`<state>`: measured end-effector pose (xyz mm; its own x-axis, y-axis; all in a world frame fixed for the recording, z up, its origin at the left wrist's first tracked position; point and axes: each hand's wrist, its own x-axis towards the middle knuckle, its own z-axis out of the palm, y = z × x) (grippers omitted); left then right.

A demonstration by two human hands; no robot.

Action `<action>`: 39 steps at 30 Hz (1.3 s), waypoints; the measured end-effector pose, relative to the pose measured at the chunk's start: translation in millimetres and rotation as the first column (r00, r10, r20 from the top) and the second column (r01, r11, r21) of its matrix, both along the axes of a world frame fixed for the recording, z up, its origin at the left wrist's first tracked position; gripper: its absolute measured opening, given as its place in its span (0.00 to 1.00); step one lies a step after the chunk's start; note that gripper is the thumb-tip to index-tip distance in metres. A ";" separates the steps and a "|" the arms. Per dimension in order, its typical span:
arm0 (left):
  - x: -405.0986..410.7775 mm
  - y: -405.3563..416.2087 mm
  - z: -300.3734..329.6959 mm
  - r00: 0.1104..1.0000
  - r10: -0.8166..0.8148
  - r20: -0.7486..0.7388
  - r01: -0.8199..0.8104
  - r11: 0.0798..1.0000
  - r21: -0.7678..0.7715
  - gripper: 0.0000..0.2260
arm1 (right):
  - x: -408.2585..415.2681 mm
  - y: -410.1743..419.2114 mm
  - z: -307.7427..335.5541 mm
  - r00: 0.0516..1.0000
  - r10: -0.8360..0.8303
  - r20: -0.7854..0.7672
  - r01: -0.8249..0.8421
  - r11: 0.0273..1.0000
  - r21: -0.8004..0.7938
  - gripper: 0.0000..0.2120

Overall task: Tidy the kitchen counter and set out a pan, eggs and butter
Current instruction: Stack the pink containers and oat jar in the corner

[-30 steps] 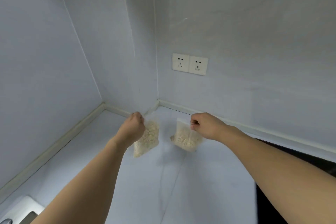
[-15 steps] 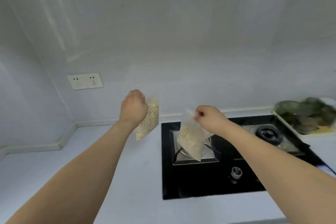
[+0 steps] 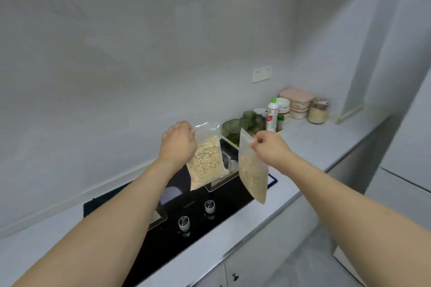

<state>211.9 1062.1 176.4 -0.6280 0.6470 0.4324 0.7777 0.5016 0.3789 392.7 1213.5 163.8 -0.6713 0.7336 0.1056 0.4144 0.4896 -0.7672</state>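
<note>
— Bench (image 3: 326, 144) tidying, that's what this is: pale grey kitchen bench, and both hands are busy. The left hand (image 3: 178, 144) pinches the top of a clear zip bag of pale flakes (image 3: 207, 163); the right hand (image 3: 268, 147) pinches a second frosted zip bag of grain (image 3: 253, 173). Each grip is closed on its own bag.

— Where are they?

— Hanging in the air above the black glass hob (image 3: 198, 219), apart from each other. No pan, eggs or butter that I can see.

— Any advice?

— I'd say carry them level toward the stacked pink-lidded containers (image 3: 298, 103) and the glass jar (image 3: 317, 110) at the far corner, holding the seals upward so nothing spills onto the burners.
</note>
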 end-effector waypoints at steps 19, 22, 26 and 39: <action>83.7 377.2 -77.0 0.927 -0.298 0.229 0.322 0.943 -0.079 0.08 | 77.6 318.4 -58.0 0.933 -0.279 0.228 0.285 0.958 0.009 0.08; 96.9 427.7 -78.7 0.921 -0.280 0.272 0.307 0.950 -0.062 0.08 | 95.5 360.4 -55.7 0.922 -0.310 0.233 0.311 0.950 0.032 0.08; 114.3 476.9 -71.1 0.918 -0.271 0.289 0.300 0.952 -0.058 0.08 | 118.0 402.5 -51.7 0.909 -0.332 0.251 0.326 0.943 0.065 0.09; 132.6 562.9 -59.8 0.973 -0.151 0.175 0.184 0.965 -0.187 0.05 | 136.8 518.0 -36.4 0.841 -0.108 0.530 -0.122 0.917 0.380 0.08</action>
<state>344.6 1625.0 116.7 -0.5530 0.8118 0.1874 0.7954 0.4474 0.4089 529.5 1731.5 127.4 -0.7096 0.7046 0.0031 0.6931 0.6989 -0.1767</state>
